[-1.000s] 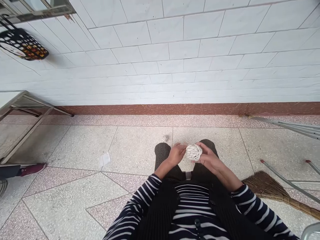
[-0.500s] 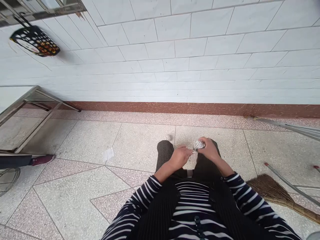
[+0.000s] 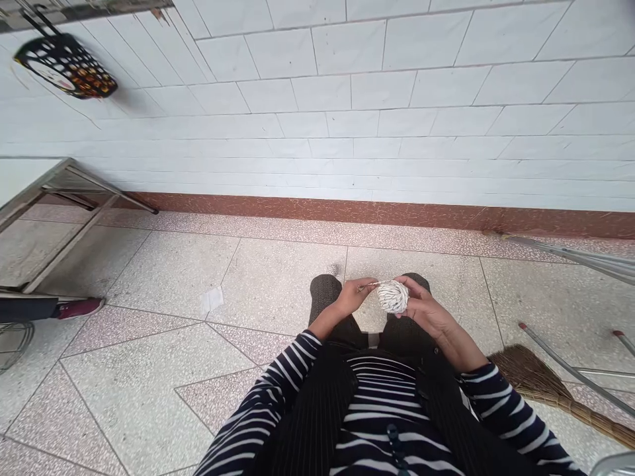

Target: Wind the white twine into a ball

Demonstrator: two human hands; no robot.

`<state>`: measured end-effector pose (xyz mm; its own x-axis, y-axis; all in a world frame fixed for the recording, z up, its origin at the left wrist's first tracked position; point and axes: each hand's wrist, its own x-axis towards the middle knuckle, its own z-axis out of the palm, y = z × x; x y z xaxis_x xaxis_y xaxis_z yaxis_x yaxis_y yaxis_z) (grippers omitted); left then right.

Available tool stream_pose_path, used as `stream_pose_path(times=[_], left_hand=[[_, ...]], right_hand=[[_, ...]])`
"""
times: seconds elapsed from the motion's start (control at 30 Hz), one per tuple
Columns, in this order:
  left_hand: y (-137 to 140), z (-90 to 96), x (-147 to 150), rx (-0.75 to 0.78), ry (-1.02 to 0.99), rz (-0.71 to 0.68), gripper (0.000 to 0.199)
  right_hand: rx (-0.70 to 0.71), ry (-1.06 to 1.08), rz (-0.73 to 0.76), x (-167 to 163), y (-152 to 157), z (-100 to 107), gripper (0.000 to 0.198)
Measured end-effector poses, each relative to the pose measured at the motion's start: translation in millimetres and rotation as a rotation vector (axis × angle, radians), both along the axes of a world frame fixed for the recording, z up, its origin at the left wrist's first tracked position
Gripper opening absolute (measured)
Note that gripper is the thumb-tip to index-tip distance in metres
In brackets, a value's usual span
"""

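A round ball of white cord (image 3: pixel 393 297) with dark flecks sits in my right hand (image 3: pixel 427 312), whose fingers wrap its right side above my lap. From the top of the ball a short strand of the cord (image 3: pixel 376 284) runs to my left hand (image 3: pixel 353 295), and the thumb and fingers there pinch it. Both hands are over my knees, a small gap apart. Beyond my left knee a second small whitish flecked thing (image 3: pixel 332 270) lies on the floor, partly hidden by the knee.
A straw broom (image 3: pixel 530 370) and metal chair legs (image 3: pixel 550 350) are at right. To the left stand a metal-framed table (image 3: pixel 74 231) and another person's maroon shoe (image 3: pixel 82 308). White paper (image 3: pixel 212 301) lies on the floor. A patterned basket (image 3: pixel 67 66) hangs on the tiled wall.
My right hand has turned, so the ball of cord now shows its full round face. My left hand has moved slightly away to the left, with a strand stretched between the hands.
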<state>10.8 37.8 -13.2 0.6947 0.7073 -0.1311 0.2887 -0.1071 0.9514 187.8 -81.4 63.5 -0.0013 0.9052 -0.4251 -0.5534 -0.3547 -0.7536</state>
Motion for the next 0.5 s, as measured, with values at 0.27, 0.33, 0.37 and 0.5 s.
stream_pose_path(times=[0.27,0.33,0.37,0.5], left_hand=[[12,8.2,-1,-0.013,-0.082,-0.022,0.035],[15,13.2,-6,0.087,-0.055,-0.062,0.037],[17,15.9,-8,0.136,-0.041,-0.079,0.037],[30,24.7,-11,0.292,0.066,-0.076,0.039]], right_hand=[[0.023,-0.049,-0.002,6,4,13,0.052],[-0.002,-0.054,-0.042,9,3,10,0.049],[-0.013,-0.049,-0.054,9,2,8,0.049],[-0.043,-0.055,-0.037,8,-2,6,0.050]])
